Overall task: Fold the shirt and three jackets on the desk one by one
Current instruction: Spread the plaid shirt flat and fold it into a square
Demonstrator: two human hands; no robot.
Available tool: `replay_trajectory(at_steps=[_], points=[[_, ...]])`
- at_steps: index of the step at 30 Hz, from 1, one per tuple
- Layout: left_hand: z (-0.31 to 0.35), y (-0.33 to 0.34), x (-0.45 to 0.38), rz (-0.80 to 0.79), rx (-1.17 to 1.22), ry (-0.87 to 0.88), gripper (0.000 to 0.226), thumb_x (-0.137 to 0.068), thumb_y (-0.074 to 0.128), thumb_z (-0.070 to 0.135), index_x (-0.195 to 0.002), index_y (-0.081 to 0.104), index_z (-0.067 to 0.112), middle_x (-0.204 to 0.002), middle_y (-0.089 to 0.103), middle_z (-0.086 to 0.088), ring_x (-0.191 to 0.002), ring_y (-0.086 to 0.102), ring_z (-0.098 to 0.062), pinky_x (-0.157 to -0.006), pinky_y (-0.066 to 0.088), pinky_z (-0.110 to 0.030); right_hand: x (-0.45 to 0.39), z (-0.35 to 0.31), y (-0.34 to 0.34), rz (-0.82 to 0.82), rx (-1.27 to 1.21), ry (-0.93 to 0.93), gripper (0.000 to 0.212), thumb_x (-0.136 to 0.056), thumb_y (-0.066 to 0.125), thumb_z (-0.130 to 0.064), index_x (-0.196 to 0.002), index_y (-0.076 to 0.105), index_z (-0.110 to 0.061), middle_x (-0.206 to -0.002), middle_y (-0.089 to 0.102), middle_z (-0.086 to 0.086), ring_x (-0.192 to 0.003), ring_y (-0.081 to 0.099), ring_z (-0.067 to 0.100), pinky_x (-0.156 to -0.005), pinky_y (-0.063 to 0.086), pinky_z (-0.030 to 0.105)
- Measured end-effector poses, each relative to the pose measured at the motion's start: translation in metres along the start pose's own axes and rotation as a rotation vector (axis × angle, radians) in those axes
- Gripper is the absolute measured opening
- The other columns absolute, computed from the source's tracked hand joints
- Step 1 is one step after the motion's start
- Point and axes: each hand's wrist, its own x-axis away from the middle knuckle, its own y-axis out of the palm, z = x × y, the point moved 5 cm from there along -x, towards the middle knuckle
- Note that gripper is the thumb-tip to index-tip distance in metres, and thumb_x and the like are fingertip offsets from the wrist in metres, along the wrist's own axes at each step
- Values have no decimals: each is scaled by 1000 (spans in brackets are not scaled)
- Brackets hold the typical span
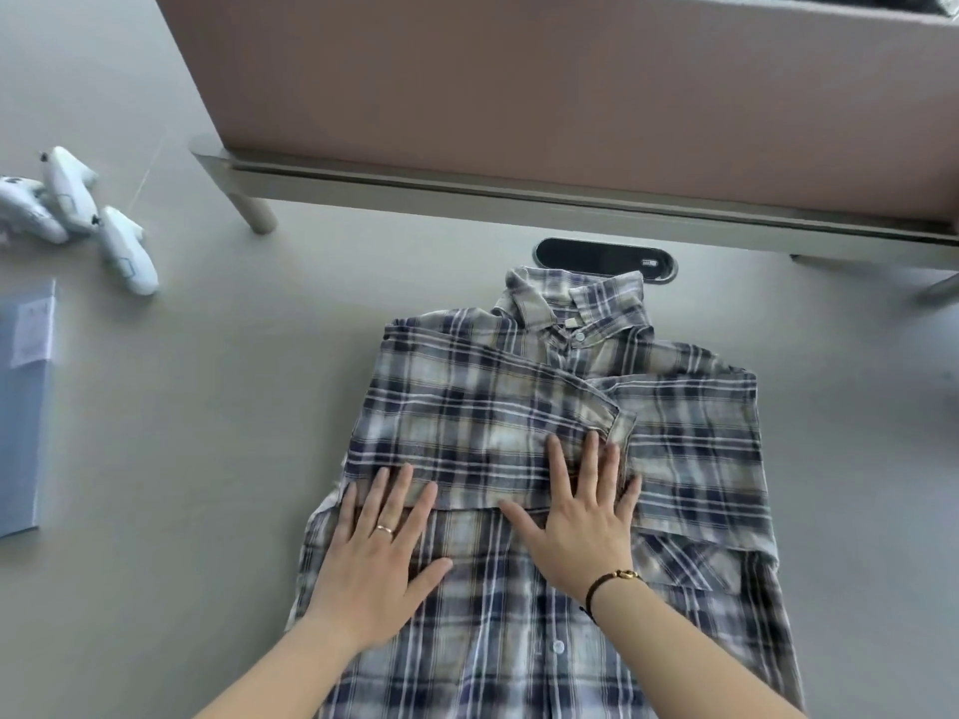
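One shirt, two hands, seemingly three white controllers.

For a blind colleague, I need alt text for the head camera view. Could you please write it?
Two open hands, left hand and right hand, press flat on a plaid shirt lying collar-away on a grey desk, both sleeves folded across its front. At far left lie white toy planes and a blue folder.

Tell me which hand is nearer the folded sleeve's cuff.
Right. The right hand lies flat with fingertips just below the cuff; the left hand rests flat farther left, on the plaid shirt.
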Motion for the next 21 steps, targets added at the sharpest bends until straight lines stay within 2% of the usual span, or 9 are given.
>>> replay_trajectory(at_steps=[3,5,9,11,14,17,21], points=[[-14,-4,-15,15,18,0,83,-98,27,74,-162,14,23,-169,6,-9,-156,4,-31,-120,9,-56,-21,-12,-11,-13,34,-31,97,-79,-1,-93,-147,-38,-36,-154,-44,11,-141,-43,35,-116,-19,64],[-26,-10,-28,15,39,-22,82,-98,23,74,-163,7,25,-170,1,-7,-156,-3,-28,-121,4,-55,-42,-23,-22,-11,49,-63,98,-78,0,-94,-149,-36,-36,-155,-43,11,-142,-40,35,-116,-17,64],[-55,-36,-67,11,25,-60,78,-93,-1,78,-150,-35,35,-158,-40,2,-146,-38,-21,-122,-15,-51,-93,-44,-48,6,85,-110,99,-77,3,-94,-151,-30,-38,-158,-38,9,-145,-36,34,-118,-15,64],[-69,-49,-88,-23,6,-67,77,-89,-9,79,-144,-42,37,-153,-48,4,-143,-42,-21,-122,-17,-50,-113,-52,-61,4,77,-119,96,-81,8,-91,-153,-26,-39,-161,-34,7,-147,-33,33,-119,-14,62],[-88,-63,-108,-52,-9,-65,78,-86,-12,82,-143,-43,39,-154,-47,2,-144,-39,-23,-124,-13,-49,-119,-56,-72,51,33,-148,86,-91,21,-81,-157,-16,-38,-164,-29,4,-150,-27,28,-121,-12,59],[-97,-70,-109,-75,-22,-94,81,-87,-5,81,-147,-38,38,-157,-42,-4,-147,-36,-26,-124,-12,-49,-85,-41,-64,130,27,-181,81,-97,27,-71,-158,-14,-38,-162,-33,1,-149,-30,26,-121,-15,55],[-81,-70,-88,103,73,-123,73,-97,4,68,-156,-22,34,-164,-27,-8,-152,-23,-27,-125,-8,-49,-4,-2,-17,132,35,-130,77,-96,16,-75,-154,-22,-42,-157,-43,-4,-145,-39,22,-119,-22,52]])
